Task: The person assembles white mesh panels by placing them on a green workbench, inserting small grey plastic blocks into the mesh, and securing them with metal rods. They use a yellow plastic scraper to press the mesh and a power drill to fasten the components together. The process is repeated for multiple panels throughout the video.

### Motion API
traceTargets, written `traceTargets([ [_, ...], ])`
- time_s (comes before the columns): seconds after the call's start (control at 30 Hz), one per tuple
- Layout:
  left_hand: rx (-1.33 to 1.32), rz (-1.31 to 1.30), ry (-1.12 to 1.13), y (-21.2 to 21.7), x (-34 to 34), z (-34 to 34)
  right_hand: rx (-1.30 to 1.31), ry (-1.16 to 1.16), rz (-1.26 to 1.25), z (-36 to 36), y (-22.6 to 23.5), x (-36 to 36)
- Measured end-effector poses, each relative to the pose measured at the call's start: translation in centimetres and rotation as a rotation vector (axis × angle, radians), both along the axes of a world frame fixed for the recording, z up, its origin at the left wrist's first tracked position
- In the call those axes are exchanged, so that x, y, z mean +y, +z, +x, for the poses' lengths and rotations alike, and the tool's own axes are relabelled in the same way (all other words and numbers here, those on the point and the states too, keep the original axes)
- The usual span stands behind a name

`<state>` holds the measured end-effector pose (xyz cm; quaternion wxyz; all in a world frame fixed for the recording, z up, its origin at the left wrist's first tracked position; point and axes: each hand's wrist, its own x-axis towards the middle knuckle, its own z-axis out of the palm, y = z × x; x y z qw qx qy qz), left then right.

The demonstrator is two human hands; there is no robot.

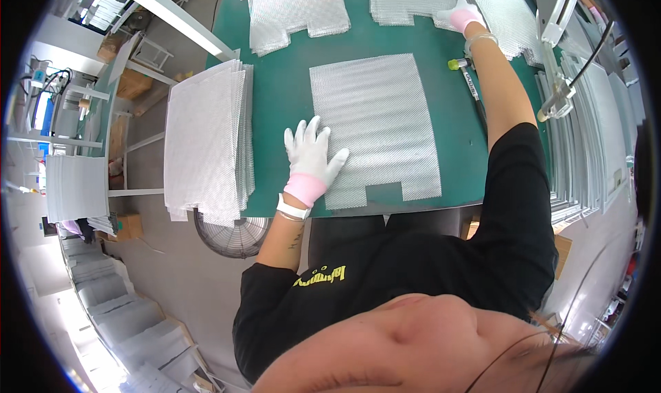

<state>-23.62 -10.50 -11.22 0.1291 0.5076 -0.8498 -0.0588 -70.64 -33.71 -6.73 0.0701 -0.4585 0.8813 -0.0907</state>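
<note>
A silvery mesh sheet (375, 128) with a notch in its near edge lies flat on the green tabletop (275, 90) in front of me. My left hand (310, 152), in a white glove with a pink cuff, rests open with fingers spread on its left edge. My right hand (460, 14), gloved likewise, is stretched out to the far right. Its fingers reach over the edge of a mesh stack (406, 2), beside another pile of mesh sheets (506, 18). Those fingers look extended, with nothing visible lifted in them.
A tall mesh stack (206, 138) stands at the table's left edge, and more mesh sheets (299, 11) lie at the back. A mallet (471, 83) with a green head lies near my right forearm. Thin panels (585, 138) line the right side. A round fan (231, 236) stands below.
</note>
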Motion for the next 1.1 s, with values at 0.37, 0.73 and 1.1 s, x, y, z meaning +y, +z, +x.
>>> traceTargets([
  [0.37,0.031,0.069,0.036,-0.9,-0.4,-0.2,-0.866,0.087,-0.464,-5.1,3.2,-2.6],
  [0.73,0.007,-0.005,0.012,-0.8,-0.4,-0.2,-1.753,0.592,-1.119,-3.9,4.5,-0.5],
  [1.1,-0.028,-0.017,0.028,-1.0,-0.9,-0.4,-1.087,0.183,-0.583,-2.3,1.3,1.6],
])
